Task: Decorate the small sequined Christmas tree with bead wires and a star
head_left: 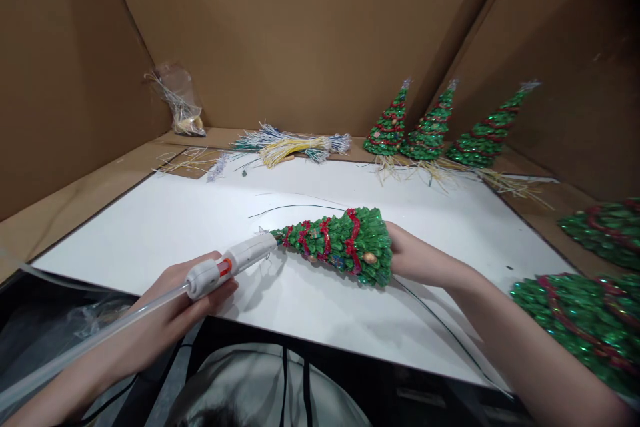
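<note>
In my left hand is a white hand tool with an orange-red part and a long clear tube running back along my forearm. Its front end meets or overlaps the narrow tip of a green Christmas tree ornament, where a small star shows partly; I cannot tell whether they touch. The tree lies on its side in mid-view, with red garland and small ornaments on it. My right hand grips it at the wide base, most of the fingers hidden behind or inside it. A thin dark wire trails from the base.
A white board covers the work surface, with cardboard walls around it. Bundled wires and a plastic bag lie at the back. Several similar trees stand back right; others are at the right edge.
</note>
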A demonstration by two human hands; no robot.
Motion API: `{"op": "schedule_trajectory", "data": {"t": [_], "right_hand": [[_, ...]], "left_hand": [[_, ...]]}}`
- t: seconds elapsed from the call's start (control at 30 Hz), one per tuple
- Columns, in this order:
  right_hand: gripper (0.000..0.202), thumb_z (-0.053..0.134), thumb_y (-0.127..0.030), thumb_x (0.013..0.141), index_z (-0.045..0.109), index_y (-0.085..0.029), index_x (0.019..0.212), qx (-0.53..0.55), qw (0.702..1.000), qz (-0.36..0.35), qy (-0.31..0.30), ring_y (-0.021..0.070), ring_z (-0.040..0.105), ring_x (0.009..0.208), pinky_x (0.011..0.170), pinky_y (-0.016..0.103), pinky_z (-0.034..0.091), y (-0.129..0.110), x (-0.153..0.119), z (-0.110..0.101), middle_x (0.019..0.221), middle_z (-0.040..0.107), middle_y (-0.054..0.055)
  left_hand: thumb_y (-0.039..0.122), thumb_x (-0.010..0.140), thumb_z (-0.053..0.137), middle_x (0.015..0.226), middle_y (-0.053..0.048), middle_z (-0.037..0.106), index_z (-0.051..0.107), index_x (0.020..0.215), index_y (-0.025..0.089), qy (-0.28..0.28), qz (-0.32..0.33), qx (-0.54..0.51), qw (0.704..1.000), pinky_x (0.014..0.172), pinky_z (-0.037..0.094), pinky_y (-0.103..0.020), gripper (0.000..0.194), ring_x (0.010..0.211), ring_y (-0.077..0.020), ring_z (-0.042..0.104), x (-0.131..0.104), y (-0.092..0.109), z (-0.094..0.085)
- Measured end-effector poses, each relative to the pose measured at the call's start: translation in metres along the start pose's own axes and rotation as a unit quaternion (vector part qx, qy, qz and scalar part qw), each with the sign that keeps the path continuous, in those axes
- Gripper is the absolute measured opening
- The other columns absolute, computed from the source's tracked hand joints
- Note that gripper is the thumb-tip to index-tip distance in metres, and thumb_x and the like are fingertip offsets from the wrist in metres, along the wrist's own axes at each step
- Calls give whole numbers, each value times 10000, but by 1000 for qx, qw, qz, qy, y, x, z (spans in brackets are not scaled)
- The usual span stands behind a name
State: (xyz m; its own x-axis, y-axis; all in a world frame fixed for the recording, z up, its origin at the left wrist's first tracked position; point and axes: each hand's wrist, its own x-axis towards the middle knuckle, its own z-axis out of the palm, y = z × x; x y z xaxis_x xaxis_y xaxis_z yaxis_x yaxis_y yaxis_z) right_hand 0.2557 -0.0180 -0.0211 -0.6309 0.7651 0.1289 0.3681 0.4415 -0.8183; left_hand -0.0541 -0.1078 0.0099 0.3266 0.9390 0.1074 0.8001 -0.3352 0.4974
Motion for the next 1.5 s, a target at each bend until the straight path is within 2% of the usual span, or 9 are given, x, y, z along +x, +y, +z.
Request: {"op": "schedule_trajectory", "data": {"t": [0.4, 0.57, 0.73, 0.9, 1.23, 1.5], "right_hand": [[182, 602, -246, 739, 675, -158, 880, 21, 1000, 8, -11, 220, 604, 801, 730, 310, 506, 0, 0, -1, 919, 686, 50], [204, 593, -235, 734, 677, -162, 905, 22, 1000, 12, -9, 231, 607, 848, 748, 316, 505, 0, 0, -1, 978, 685, 54], [219, 584, -207, 719, 677, -161, 912, 27, 999, 12, -16, 223, 609, 844, 758, 312, 505, 1, 1, -1, 1057, 671, 51], [193, 581, -182, 692, 680, -162, 857, 25, 999, 22, -15, 215, 601, 778, 746, 314, 509, 1, 0, 0, 931, 692, 41], [215, 589, -222, 728, 668, -165, 919, 23, 999, 21, -19, 215, 606, 771, 691, 304, 520, 1, 0, 0, 877, 686, 46], [212, 601, -245, 727, 673, -165, 910, 15, 1000, 20, -13, 225, 610, 773, 706, 314, 520, 0, 0, 0, 848, 686, 45]], "left_hand": [[434, 897, 338, 677, 5, 559, 582, 733, 189, 1, -9, -8, 1000, 603, 442, -210, 383, 623, -140, 538, -2, -3, 1], [439, 889, 359, 798, -19, 626, 623, 819, 178, 9, -12, 2, 1000, 625, 456, -198, 379, 720, -155, 578, -4, -6, 1], [418, 901, 364, 675, 14, 566, 606, 774, 195, -3, 27, 2, 1000, 578, 449, -186, 352, 609, -135, 538, -3, -10, 1], [409, 900, 365, 654, 20, 547, 602, 773, 205, 10, 54, -1, 998, 552, 448, -186, 338, 588, -135, 529, -3, -12, 1], [412, 890, 344, 684, -10, 593, 621, 762, 198, 2, -20, 2, 1000, 599, 471, -204, 373, 642, -156, 559, -2, 1, -1], [391, 876, 378, 713, -10, 615, 630, 773, 201, -2, -29, 0, 1000, 617, 478, -197, 332, 662, -158, 574, -2, 1, -1]]}}
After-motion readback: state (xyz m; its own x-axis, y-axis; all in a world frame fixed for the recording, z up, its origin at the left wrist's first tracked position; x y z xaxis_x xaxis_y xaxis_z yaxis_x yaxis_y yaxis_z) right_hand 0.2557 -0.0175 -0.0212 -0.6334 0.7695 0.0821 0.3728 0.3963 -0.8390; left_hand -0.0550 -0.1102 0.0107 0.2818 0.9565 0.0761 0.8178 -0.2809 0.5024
